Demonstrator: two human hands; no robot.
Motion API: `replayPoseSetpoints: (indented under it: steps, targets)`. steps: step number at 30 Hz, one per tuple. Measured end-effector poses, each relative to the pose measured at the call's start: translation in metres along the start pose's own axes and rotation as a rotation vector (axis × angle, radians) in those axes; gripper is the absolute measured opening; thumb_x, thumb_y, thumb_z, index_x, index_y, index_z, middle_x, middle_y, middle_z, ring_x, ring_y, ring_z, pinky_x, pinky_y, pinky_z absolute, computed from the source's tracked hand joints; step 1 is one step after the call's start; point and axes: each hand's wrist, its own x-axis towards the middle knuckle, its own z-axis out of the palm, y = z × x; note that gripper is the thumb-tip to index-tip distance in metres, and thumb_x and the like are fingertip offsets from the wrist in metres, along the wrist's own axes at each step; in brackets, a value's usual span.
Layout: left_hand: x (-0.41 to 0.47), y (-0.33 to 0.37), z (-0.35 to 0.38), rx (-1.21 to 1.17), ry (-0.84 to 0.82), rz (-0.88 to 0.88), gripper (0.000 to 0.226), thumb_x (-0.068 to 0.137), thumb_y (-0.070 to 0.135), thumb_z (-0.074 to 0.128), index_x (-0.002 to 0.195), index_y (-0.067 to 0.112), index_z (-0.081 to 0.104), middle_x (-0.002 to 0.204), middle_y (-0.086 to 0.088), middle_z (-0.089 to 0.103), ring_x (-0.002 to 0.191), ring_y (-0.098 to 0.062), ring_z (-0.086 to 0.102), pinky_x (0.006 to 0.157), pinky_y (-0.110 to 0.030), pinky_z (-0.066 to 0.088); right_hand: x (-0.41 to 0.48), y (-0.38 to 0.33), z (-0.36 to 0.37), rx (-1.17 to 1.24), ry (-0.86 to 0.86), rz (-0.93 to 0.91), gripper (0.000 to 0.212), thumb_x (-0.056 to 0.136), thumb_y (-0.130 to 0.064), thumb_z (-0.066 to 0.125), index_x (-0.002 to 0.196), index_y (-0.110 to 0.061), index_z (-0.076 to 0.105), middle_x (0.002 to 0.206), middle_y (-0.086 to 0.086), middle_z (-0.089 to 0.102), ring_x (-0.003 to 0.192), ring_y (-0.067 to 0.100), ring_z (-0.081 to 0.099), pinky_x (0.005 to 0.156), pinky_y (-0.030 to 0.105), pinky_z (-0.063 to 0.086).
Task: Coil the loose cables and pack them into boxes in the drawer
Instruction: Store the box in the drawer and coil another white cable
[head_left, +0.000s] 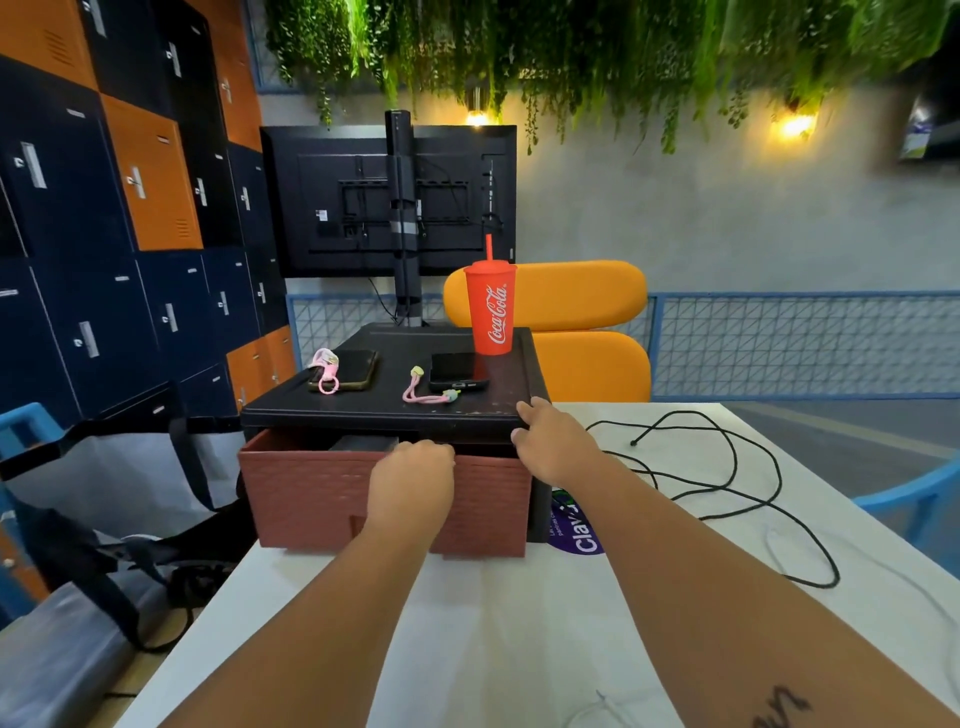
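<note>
A black drawer unit (384, 413) stands on the white table (519, 623). Its reddish-brown drawer (306, 488) is pulled out a little, showing a dark box (363, 443) inside. My left hand (413, 478) grips the top edge of the drawer front, fingers curled over it. My right hand (553, 441) holds the front right corner of the unit's black top. A loose black cable (737, 493) sprawls in loops over the table to the right. A thin white cable (779, 540) lies near it, faint against the table.
On the unit stand a red Coca-Cola cup (491, 309) with a straw and two phones (345, 369) (457, 371) with pink straps. A purple sticker (579, 525) lies right of the unit. A dark bag (104, 519) sits at the left, orange seats (571, 332) behind.
</note>
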Motion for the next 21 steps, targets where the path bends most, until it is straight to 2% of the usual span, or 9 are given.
replayPoseSetpoints:
  steps: [3, 5, 8, 11, 13, 15, 19, 21]
  targets:
    - [0.001, 0.005, 0.002, 0.031, -0.011, -0.027, 0.032, 0.092, 0.006, 0.040, 0.122, 0.014, 0.049, 0.113, -0.006, 0.058, 0.109, -0.025, 0.050, 0.070, -0.032, 0.039, -0.001, 0.005, 0.008, 0.026, 0.019, -0.015, 0.045, 0.100, -0.019, 0.032, 0.144, -0.008, 0.025, 0.151, 0.009, 0.023, 0.135, 0.027, 0.032, 0.106, 0.033, 0.030]
    - [0.004, 0.007, 0.003, 0.022, -0.014, -0.049, 0.034, 0.090, 0.004, 0.041, 0.122, 0.013, 0.048, 0.115, -0.006, 0.057, 0.112, -0.025, 0.048, 0.072, -0.034, 0.043, -0.006, 0.010, 0.012, 0.001, 0.026, -0.046, 0.050, 0.100, -0.021, 0.033, 0.146, -0.009, 0.019, 0.155, 0.008, 0.014, 0.136, 0.028, 0.030, 0.107, 0.035, 0.032]
    - [0.000, 0.005, 0.010, -0.019, -0.025, -0.028, 0.049, 0.092, 0.008, 0.042, 0.140, 0.013, 0.032, 0.135, -0.005, 0.046, 0.130, -0.026, 0.036, 0.089, -0.037, 0.044, -0.022, 0.020, 0.016, 0.053, 0.010, -0.053, 0.054, 0.100, -0.026, 0.035, 0.149, -0.018, 0.014, 0.158, 0.002, -0.001, 0.141, 0.025, 0.021, 0.111, 0.034, 0.026]
    - [-0.013, -0.006, 0.026, -0.101, -0.013, 0.001, 0.076, 0.092, 0.018, 0.048, 0.150, 0.018, -0.002, 0.157, -0.002, 0.009, 0.145, -0.025, 0.004, 0.109, -0.042, 0.029, -0.049, 0.030, 0.020, 0.193, -0.031, -0.039, 0.057, 0.096, -0.032, 0.044, 0.148, -0.025, 0.021, 0.157, 0.001, 0.014, 0.141, 0.021, 0.022, 0.114, 0.034, 0.023]
    - [-0.024, -0.010, 0.033, -0.125, -0.012, 0.029, 0.080, 0.093, 0.024, 0.048, 0.149, 0.023, -0.010, 0.158, 0.000, -0.007, 0.145, -0.026, -0.006, 0.113, -0.045, 0.023, -0.078, 0.041, 0.022, 0.264, -0.065, -0.005, 0.056, 0.093, -0.035, 0.050, 0.145, -0.027, 0.029, 0.148, -0.001, 0.033, 0.136, 0.019, 0.033, 0.110, 0.031, 0.029]
    - [-0.037, -0.005, 0.036, -0.161, -0.011, 0.054, 0.079, 0.093, 0.028, 0.048, 0.149, 0.025, -0.008, 0.158, -0.001, -0.011, 0.145, -0.028, -0.006, 0.113, -0.046, 0.022, -0.114, 0.053, 0.025, 0.290, -0.092, 0.033, 0.054, 0.092, -0.036, 0.052, 0.142, -0.030, 0.034, 0.143, -0.005, 0.040, 0.132, 0.017, 0.038, 0.106, 0.027, 0.030]
    - [-0.075, 0.022, 0.045, -0.320, -0.116, 0.079, 0.069, 0.094, 0.030, 0.048, 0.150, 0.024, 0.009, 0.158, -0.001, -0.006, 0.145, -0.026, -0.001, 0.114, -0.040, 0.021, -0.172, 0.077, 0.035, 0.205, -0.134, 0.106, 0.048, 0.094, -0.037, 0.046, 0.141, -0.033, 0.035, 0.146, -0.008, 0.037, 0.133, 0.015, 0.034, 0.110, 0.028, 0.026]
    - [-0.097, 0.040, 0.050, -0.412, -0.165, 0.076, 0.060, 0.094, 0.034, 0.047, 0.147, 0.022, 0.022, 0.157, -0.001, 0.007, 0.143, -0.023, 0.009, 0.111, -0.036, 0.025, -0.190, 0.087, 0.045, 0.107, -0.145, 0.136, 0.047, 0.096, -0.035, 0.042, 0.142, -0.033, 0.033, 0.145, -0.008, 0.036, 0.132, 0.016, 0.036, 0.109, 0.029, 0.027]
